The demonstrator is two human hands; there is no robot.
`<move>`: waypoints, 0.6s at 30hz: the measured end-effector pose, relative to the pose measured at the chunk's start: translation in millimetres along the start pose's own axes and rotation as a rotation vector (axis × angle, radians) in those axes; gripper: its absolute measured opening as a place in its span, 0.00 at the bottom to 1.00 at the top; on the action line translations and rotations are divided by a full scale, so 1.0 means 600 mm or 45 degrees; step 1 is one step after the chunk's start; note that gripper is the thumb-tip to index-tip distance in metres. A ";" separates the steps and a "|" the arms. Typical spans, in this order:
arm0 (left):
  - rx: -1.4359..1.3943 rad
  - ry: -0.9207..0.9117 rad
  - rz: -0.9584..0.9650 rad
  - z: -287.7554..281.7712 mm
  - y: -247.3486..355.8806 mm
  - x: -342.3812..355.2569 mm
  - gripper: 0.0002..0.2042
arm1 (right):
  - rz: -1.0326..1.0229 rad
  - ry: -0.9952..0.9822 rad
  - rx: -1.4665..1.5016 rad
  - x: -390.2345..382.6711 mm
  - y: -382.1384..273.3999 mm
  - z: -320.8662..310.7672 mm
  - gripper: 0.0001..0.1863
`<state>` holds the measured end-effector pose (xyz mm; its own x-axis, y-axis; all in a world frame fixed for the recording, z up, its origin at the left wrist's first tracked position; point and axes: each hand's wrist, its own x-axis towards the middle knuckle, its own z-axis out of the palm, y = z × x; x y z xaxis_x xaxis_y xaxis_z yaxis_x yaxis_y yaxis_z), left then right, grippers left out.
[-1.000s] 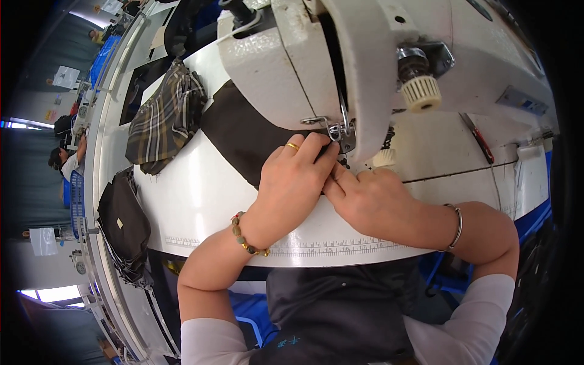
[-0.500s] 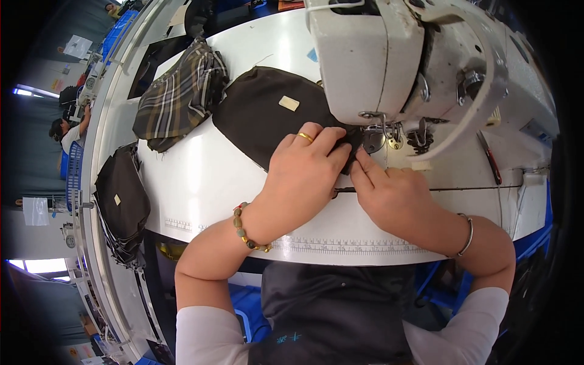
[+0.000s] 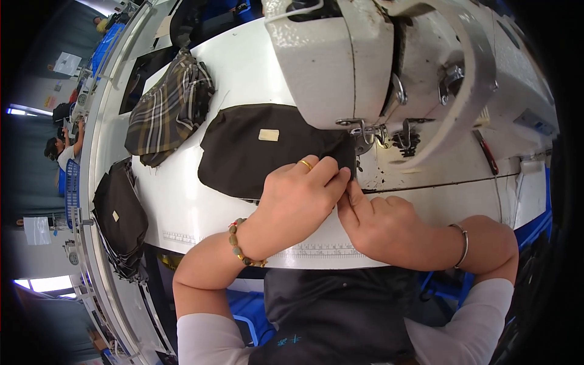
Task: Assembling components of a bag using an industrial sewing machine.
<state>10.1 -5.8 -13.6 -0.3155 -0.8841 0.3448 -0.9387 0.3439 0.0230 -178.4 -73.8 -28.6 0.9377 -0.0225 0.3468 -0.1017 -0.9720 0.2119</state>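
Observation:
A dark brown fabric piece [image 3: 243, 158] with a small cream label lies left of the presser foot [image 3: 368, 135] of a white sewing machine [image 3: 322, 61]. My left hand [image 3: 304, 204], wearing a ring, is closed with bent fingers on the fabric's right corner, just below the foot. My right hand [image 3: 383, 228] is pinched against that same edge, touching my left fingertips; the material between the fingertips is partly hidden. Plaid fabric [image 3: 164, 112] is bunched to the left of the dark piece.
A stack of dark fabric pieces [image 3: 118, 225] hangs at the white table's left edge [image 3: 176, 213]. A red-handled tool [image 3: 485, 152] lies at right beside the machine. A blue basket [image 3: 72, 191] stands at far left, near a seated person [image 3: 64, 152] at another machine.
Since a second ago the dark fabric has come out from under the machine head, showing its label. In the last half second both hands and the fabric have shifted slightly toward my body.

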 end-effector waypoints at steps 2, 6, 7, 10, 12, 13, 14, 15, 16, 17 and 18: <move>-0.038 0.056 -0.012 0.005 -0.003 0.002 0.11 | 0.012 -0.011 0.000 0.000 -0.001 0.002 0.20; -0.092 0.054 -0.004 0.009 -0.002 0.005 0.11 | 0.031 -0.010 0.000 -0.003 -0.009 0.003 0.21; -0.132 0.029 -0.010 0.013 -0.004 0.004 0.11 | 0.024 -0.007 0.001 -0.003 -0.010 0.002 0.22; -0.150 -0.030 -0.020 0.008 0.000 0.006 0.12 | 0.002 -0.016 0.004 -0.006 -0.014 0.001 0.22; -0.102 -0.104 -0.033 0.002 0.006 0.006 0.12 | 0.002 -0.007 -0.003 -0.008 -0.020 0.000 0.22; -0.105 -0.105 -0.028 0.000 0.008 0.007 0.12 | -0.003 0.000 -0.009 -0.010 -0.021 0.001 0.22; -0.087 -0.123 -0.026 -0.001 0.008 0.008 0.12 | 0.002 -0.003 -0.010 -0.010 -0.022 0.002 0.22; -0.064 -0.141 -0.025 -0.003 0.009 0.009 0.13 | 0.005 0.013 -0.009 -0.010 -0.022 0.003 0.22; -0.075 -0.126 -0.006 0.000 0.008 0.007 0.13 | 0.007 0.029 -0.008 -0.010 -0.021 0.003 0.21; -0.076 -0.126 -0.004 0.002 0.010 0.006 0.13 | 0.009 0.028 -0.009 -0.010 -0.020 0.003 0.21; -0.031 -0.129 -0.007 0.002 0.012 0.005 0.15 | -0.003 0.033 -0.011 -0.009 -0.019 0.003 0.20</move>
<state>2.3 -6.3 -13.6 -0.3240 -0.9129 0.2483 -0.9372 0.3456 0.0480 -181.6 -63.1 -34.6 0.9291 -0.0142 0.3696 -0.1026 -0.9699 0.2207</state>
